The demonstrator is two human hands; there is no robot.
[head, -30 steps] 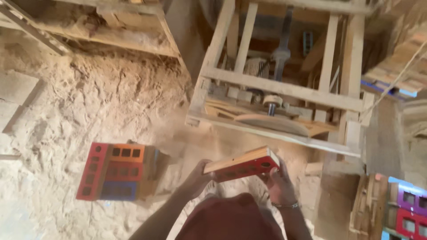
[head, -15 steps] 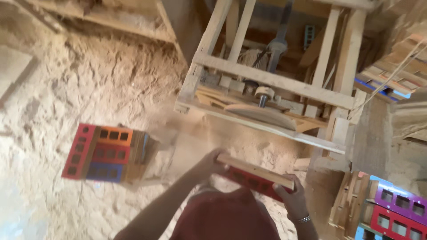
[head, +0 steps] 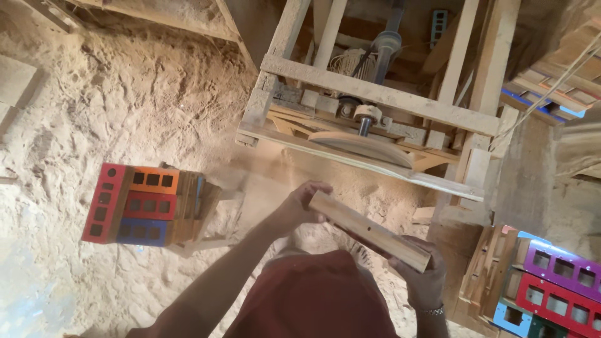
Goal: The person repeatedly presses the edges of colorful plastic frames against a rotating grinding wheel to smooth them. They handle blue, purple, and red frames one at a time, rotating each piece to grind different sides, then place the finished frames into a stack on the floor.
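Hands hold a wooden block [head: 369, 230] between them, above the person's red-clad lap and in front of a rough wooden machine frame [head: 375, 94]. The left hand [head: 300, 206] has its fingers clenched over the block's upper left end, thumb underneath. The right hand [head: 426, 278] grasps the lower right end from below, fingers wrapped up around the far edge; a wristwatch [head: 431, 310] sits on that wrist. The block is long and pale, tilted down to the right, with a small dark hole in its top face and a red-painted underside just visible along its lower edge.

Inside the frame, a flat wooden disc [head: 360, 145] sits under a vertical metal shaft [head: 366, 122]. Sawdust [head: 113, 106] covers the floor all around. To the left, well apart from the hands, lies a stack of painted blocks [head: 144, 205] in red, orange and blue with square cut-outs. At lower right, more painted pieces [head: 551, 281] in purple, red and blue stand beside bare timber.
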